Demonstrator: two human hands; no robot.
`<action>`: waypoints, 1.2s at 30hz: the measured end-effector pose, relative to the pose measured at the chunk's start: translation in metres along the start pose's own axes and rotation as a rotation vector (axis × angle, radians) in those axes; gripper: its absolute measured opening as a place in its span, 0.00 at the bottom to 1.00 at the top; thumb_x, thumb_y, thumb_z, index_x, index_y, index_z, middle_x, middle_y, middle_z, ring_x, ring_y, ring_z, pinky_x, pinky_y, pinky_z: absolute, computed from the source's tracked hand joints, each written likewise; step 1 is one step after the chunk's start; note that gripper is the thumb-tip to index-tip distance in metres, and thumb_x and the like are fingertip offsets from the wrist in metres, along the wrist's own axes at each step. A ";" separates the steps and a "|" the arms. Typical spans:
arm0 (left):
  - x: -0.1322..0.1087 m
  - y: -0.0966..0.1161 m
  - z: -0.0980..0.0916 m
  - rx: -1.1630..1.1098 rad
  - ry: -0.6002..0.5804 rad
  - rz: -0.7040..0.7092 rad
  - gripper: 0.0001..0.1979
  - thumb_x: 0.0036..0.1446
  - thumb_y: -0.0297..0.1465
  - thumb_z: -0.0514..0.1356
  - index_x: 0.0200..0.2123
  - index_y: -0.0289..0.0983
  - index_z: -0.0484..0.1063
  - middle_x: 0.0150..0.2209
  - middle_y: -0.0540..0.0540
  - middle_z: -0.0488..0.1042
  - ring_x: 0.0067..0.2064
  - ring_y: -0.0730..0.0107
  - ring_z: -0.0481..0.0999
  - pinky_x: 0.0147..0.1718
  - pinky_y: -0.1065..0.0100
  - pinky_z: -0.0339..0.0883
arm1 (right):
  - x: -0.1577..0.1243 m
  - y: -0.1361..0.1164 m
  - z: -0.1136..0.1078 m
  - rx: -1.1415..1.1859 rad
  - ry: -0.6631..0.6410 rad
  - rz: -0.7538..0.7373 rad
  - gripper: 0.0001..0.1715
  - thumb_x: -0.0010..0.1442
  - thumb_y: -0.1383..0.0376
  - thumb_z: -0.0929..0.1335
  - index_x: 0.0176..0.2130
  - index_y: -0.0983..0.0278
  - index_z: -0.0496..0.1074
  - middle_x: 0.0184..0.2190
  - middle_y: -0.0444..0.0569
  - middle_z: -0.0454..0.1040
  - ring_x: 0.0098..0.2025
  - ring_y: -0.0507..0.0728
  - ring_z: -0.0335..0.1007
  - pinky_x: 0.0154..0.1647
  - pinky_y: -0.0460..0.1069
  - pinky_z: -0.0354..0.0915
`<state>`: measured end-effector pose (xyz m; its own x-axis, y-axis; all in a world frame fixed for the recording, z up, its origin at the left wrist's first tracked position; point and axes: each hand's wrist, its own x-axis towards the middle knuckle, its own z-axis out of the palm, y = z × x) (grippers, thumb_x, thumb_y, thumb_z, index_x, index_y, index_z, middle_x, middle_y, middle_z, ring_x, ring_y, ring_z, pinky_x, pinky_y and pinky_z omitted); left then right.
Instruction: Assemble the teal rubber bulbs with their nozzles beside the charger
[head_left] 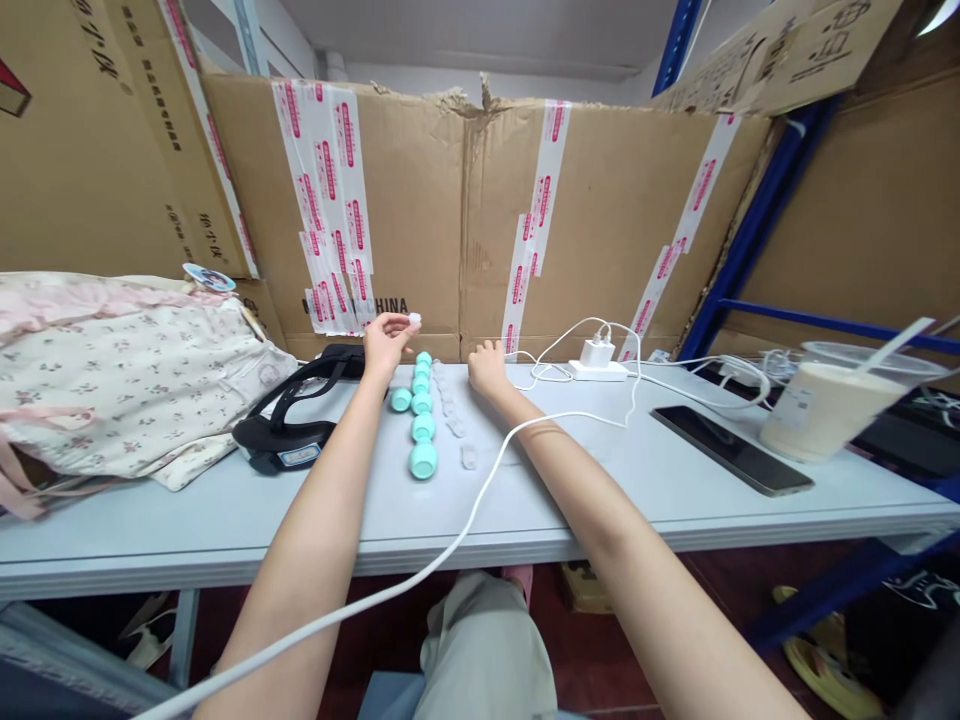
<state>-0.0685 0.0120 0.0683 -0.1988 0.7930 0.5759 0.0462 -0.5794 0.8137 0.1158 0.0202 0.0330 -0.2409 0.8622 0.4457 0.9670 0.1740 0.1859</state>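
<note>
My left hand (388, 342) is raised over the back of the desk, its thumb and fingers pinching a small whitish translucent piece (415, 318). Below it, several mint-green rounded containers (423, 428) run in a line from back to front. One more mint-green container (401, 400) sits just left of that line. Along its right side lies a row of small clear pieces (454, 424), with a single clear piece (469, 457) nearer the front. My right hand (487, 367) rests near the cardboard with its fingers curled in; whatever they may hold is hidden.
A white cable (480, 500) crosses in front of my right forearm from a white charger (598, 352). To the right are a phone (731, 448) and a drink cup (825, 400). A black headset (285, 430) and floral fabric bag (127, 370) lie left. Cardboard (420, 200) walls the back.
</note>
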 end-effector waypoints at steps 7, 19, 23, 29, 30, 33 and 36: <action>-0.007 -0.006 0.010 0.062 -0.223 -0.027 0.20 0.36 0.37 0.68 0.34 0.33 0.73 0.30 0.45 0.76 0.29 0.71 0.73 0.21 0.73 0.68 | -0.013 0.027 -0.039 0.427 0.144 0.123 0.11 0.55 0.56 0.68 0.33 0.57 0.80 0.41 0.49 0.76 0.46 0.61 0.65 0.49 0.56 0.53; -0.036 0.003 0.045 0.199 -0.537 0.047 0.15 0.36 0.36 0.69 0.27 0.34 0.72 0.24 0.47 0.75 0.25 0.70 0.75 0.24 0.70 0.70 | -0.041 0.041 -0.042 1.056 0.182 0.070 0.12 0.47 0.56 0.73 0.31 0.61 0.79 0.31 0.44 0.76 0.32 0.51 0.63 0.37 0.48 0.59; -0.037 0.004 0.047 0.198 -0.525 0.068 0.16 0.35 0.34 0.69 0.29 0.34 0.71 0.25 0.46 0.75 0.26 0.69 0.75 0.25 0.69 0.69 | -0.040 0.040 -0.039 1.184 0.202 0.057 0.13 0.48 0.56 0.73 0.32 0.62 0.79 0.31 0.45 0.76 0.31 0.51 0.63 0.37 0.48 0.60; -0.039 0.004 0.051 0.272 -0.482 0.129 0.14 0.38 0.35 0.68 0.30 0.34 0.75 0.26 0.45 0.77 0.29 0.66 0.77 0.31 0.67 0.70 | -0.041 0.036 -0.032 1.277 0.237 0.068 0.13 0.48 0.57 0.73 0.31 0.63 0.79 0.32 0.48 0.77 0.34 0.53 0.67 0.38 0.49 0.62; -0.039 0.004 0.052 0.289 -0.467 0.147 0.13 0.39 0.34 0.67 0.29 0.34 0.75 0.27 0.45 0.78 0.30 0.66 0.77 0.32 0.66 0.70 | -0.041 0.035 -0.033 1.306 0.238 0.065 0.13 0.48 0.58 0.73 0.32 0.64 0.79 0.32 0.48 0.77 0.33 0.53 0.68 0.38 0.49 0.63; -0.040 0.007 0.053 0.344 -0.406 0.218 0.09 0.40 0.32 0.66 0.29 0.35 0.76 0.29 0.46 0.79 0.32 0.66 0.77 0.35 0.66 0.70 | -0.045 0.032 -0.038 1.356 0.258 0.042 0.14 0.48 0.58 0.73 0.34 0.64 0.79 0.33 0.49 0.78 0.33 0.53 0.70 0.40 0.50 0.64; -0.041 0.009 0.054 0.377 -0.359 0.266 0.06 0.43 0.30 0.64 0.29 0.36 0.75 0.29 0.47 0.79 0.32 0.67 0.77 0.36 0.67 0.69 | -0.049 0.029 -0.045 1.284 0.329 0.019 0.13 0.51 0.58 0.72 0.36 0.61 0.79 0.37 0.48 0.78 0.39 0.54 0.71 0.45 0.50 0.64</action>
<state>-0.0074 -0.0156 0.0565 0.2083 0.6815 0.7015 0.4077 -0.7125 0.5711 0.1519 -0.0387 0.0561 -0.0597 0.7463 0.6629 0.3175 0.6438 -0.6962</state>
